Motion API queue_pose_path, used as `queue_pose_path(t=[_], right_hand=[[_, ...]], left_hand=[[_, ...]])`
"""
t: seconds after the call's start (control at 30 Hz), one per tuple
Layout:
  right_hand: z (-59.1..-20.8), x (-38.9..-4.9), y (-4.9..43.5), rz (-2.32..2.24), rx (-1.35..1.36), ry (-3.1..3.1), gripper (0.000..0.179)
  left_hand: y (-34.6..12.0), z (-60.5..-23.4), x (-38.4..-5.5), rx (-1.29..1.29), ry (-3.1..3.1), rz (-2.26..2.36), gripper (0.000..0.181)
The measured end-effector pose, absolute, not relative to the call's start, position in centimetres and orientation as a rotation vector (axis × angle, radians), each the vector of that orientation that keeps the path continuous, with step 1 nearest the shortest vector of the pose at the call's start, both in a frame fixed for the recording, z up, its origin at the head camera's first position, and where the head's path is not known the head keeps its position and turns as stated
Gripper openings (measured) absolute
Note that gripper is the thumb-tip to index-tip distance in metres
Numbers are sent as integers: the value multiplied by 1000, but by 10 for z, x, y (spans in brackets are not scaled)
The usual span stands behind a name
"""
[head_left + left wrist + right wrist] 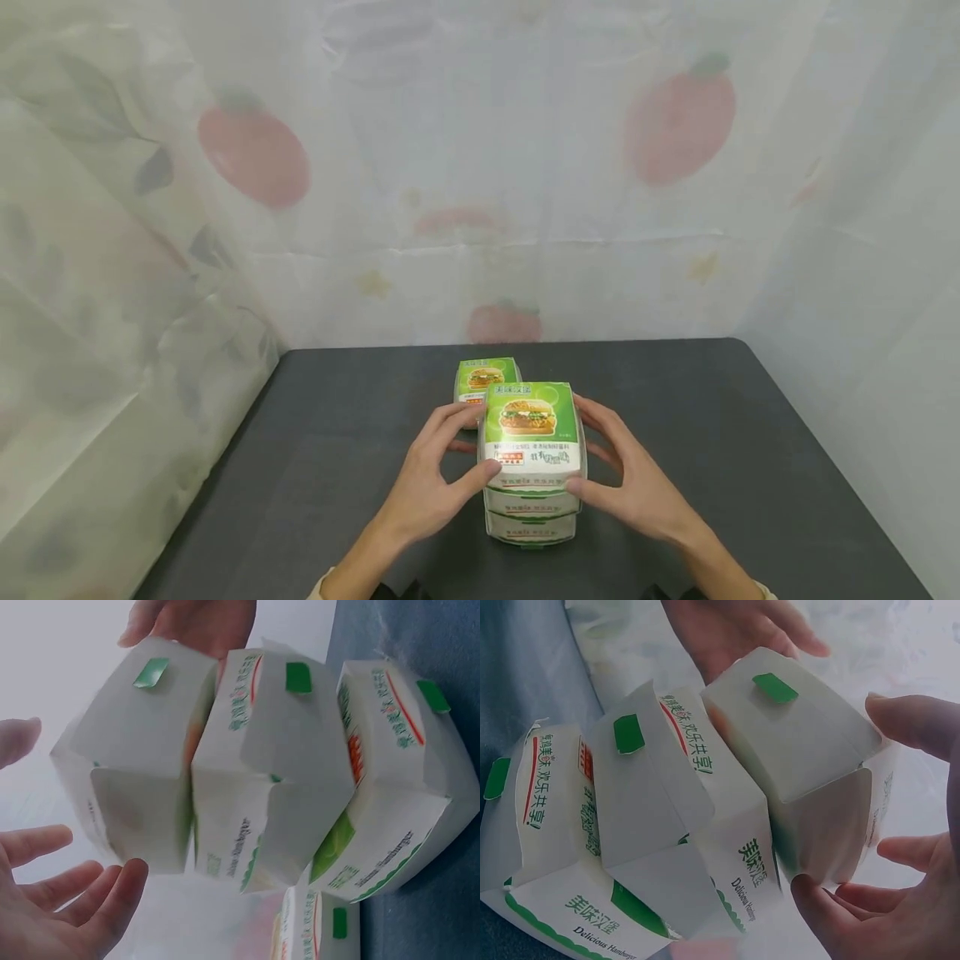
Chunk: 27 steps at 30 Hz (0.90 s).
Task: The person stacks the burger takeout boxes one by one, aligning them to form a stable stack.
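Three green-and-white paper hamburger boxes stand stacked on the dark table, with the top box [532, 429] between my two hands. My left hand [431, 479] is at its left side, thumb toward the front; in the left wrist view its thumb [19, 741] stands apart from the cardboard and its fingers are spread. On the other side my right hand [633, 479] has relaxed fingers, the fingertips [810, 889] right at the lower edge. Below sit the middle box [531, 502] and the bottom box [531, 527], their green tabs facing me.
Behind the stack, slightly left, another hamburger box [486, 371] is partly hidden. The dark table [337, 433] ends at a pale curtain [450, 167] printed with fruit. Similar sheets hang along the left and right sides.
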State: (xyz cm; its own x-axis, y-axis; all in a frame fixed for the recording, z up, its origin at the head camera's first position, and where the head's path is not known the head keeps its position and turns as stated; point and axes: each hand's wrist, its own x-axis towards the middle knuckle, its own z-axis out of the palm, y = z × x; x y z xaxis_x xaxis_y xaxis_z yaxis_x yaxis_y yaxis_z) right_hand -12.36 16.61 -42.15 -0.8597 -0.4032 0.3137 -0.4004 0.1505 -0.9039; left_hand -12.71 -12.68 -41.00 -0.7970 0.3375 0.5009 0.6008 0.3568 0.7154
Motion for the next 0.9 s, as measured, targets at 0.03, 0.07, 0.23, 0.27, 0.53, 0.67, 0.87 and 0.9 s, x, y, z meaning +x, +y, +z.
queue_pose_path(t=[0.03,0.07,0.23,0.27,0.53,0.67,0.87,0.9], right_hand=[[-422,-123,166,-1873,-829,2382,83],[-422,-123,166,-1875,-829,2383,84],[-422,-123,164,-1855,-829,2412,85],[-423,-124,164,-1849,-825,2422,85],[-423,-125,164,-1843,-793,2445,86],[-423,-125,164,-1829,-790,2455,85],[-423,-125,163,-1814,-772,2475,85],[-423,-125,163,-1813,-768,2478,84]], left_hand=[[-128,-409,-127,-831,-2357,-1401,60],[-130,-409,-128,-828,-2359,-1380,59],[-138,-407,-134,-766,-2351,-1302,50],[-140,-407,-137,-758,-2341,-1287,49],[-148,-408,-163,-702,-2264,-1234,41],[-148,-409,-172,-681,-2279,-1190,43],[-151,-411,-186,-647,-2322,-1126,48],[-151,-412,-189,-634,-2334,-1120,48]])
